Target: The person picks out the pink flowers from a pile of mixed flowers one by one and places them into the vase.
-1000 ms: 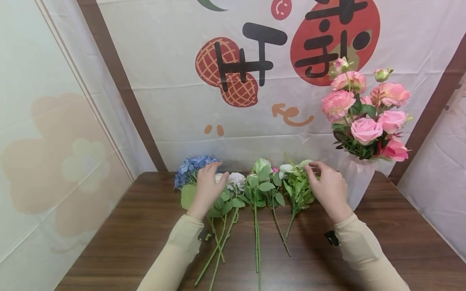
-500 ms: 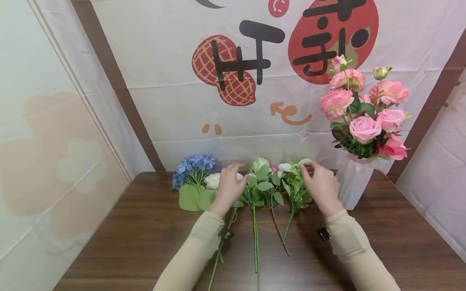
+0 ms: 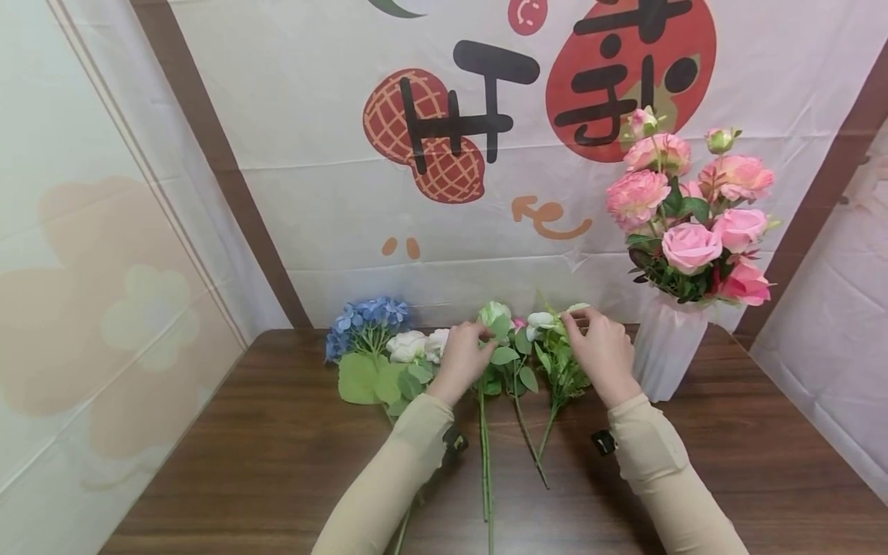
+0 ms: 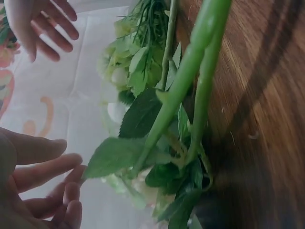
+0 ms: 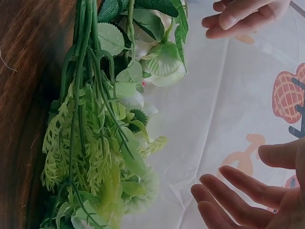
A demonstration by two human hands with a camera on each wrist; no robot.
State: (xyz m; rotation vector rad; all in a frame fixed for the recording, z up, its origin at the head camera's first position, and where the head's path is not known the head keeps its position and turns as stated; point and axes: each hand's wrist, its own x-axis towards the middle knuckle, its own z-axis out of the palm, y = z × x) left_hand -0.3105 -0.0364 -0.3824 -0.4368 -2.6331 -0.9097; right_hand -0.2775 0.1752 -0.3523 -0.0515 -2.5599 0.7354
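My left hand (image 3: 463,358) hovers over the middle of a row of cut flowers, its fingers loosely bent beside a green leaf (image 4: 116,157) and holding nothing. At the row's right end, my right hand (image 3: 602,351) is above a bushy green spray (image 5: 90,133) with white blooms (image 3: 541,324); its fingers are spread and hold nothing. Between the hands lies a greenish-white flower (image 3: 495,312) on long green stems (image 3: 486,462). A blue hydrangea (image 3: 368,324) with broad leaves and white flowers (image 3: 408,347) lie left of my left hand, which partly hides them.
A white ribbed vase (image 3: 669,347) full of pink flowers (image 3: 691,247) stands right of my right hand. Everything rests on a brown wooden table (image 3: 264,462). Behind it hangs a printed cloth (image 3: 312,216), close to the blooms.
My left hand has moved right, from beside the hydrangea to the middle stems, uncovering the white flowers. My right hand has shifted slightly left. The flowers lie where they were.
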